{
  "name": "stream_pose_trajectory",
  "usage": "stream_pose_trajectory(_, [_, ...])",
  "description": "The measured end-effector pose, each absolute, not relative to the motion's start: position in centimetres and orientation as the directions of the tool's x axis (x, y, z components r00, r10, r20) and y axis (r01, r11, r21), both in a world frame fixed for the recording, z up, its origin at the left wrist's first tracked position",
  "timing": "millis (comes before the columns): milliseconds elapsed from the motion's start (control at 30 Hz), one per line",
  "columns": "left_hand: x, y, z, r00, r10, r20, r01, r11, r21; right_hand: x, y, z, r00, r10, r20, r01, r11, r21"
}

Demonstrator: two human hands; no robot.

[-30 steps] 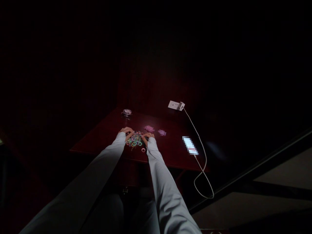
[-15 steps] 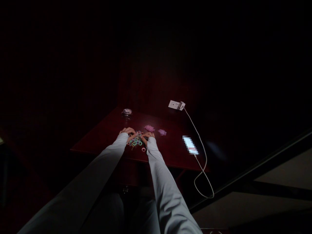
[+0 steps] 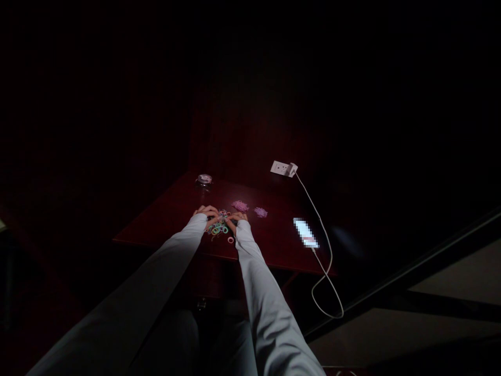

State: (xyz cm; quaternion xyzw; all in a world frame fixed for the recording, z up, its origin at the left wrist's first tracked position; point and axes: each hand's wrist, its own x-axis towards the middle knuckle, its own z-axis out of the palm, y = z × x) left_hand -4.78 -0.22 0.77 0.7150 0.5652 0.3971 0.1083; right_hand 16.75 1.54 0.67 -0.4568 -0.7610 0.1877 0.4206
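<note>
I am noting a round container (image 3: 204,181) standing at the table's (image 3: 270,243) far left; its contents are escaping me. Left hand (image 3: 205,211) and right hand (image 3: 238,216) are bending narrowly over the coloured bands (image 3: 219,228), piled near the front edge; I cannot tell any grip. The left is now sitting closer to the right than a second ago.

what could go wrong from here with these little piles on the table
The lone pink ring lies near the front edge of the table, so the right sleeve might brush it off. The pink pile sits just beyond the right hand; a nudge could scatter it into the purple pile. The white cable loops past the table edge, and a snag might drag the phone down.
</note>
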Motion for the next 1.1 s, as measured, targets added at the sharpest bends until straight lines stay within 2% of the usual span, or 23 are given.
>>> stream_pose_trajectory(200, [-4.84, 0.02, 0.2, 0.039, 0.867, 0.496, 0.715, -0.371, 0.592, 16.83, 1.66, 0.51, -0.241, 0.855, 0.46, 0.559, 0.51, -0.654])
stream_pose_trajectory(700, [-4.83, -0.32, 0.69, 0.045, 0.887, 0.459, 0.704, -0.355, 0.615, 16.7, 0.92, 1.21, -0.219, 0.853, 0.474, 0.545, 0.509, -0.666])
stream_pose_trajectory(867, [-4.83, -0.19, 0.75, -0.055, 0.867, 0.495, 0.683, -0.329, 0.652, 17.0, 0.81, 1.25, -0.159, 0.834, 0.529, 0.517, 0.527, -0.675])
stream_pose_trajectory(1100, [-4.41, 0.15, 0.55, -0.245, 0.824, 0.511, 0.645, -0.255, 0.721, 17.36, 1.7, 1.18, -0.028, 0.85, 0.527, 0.523, 0.462, -0.717])
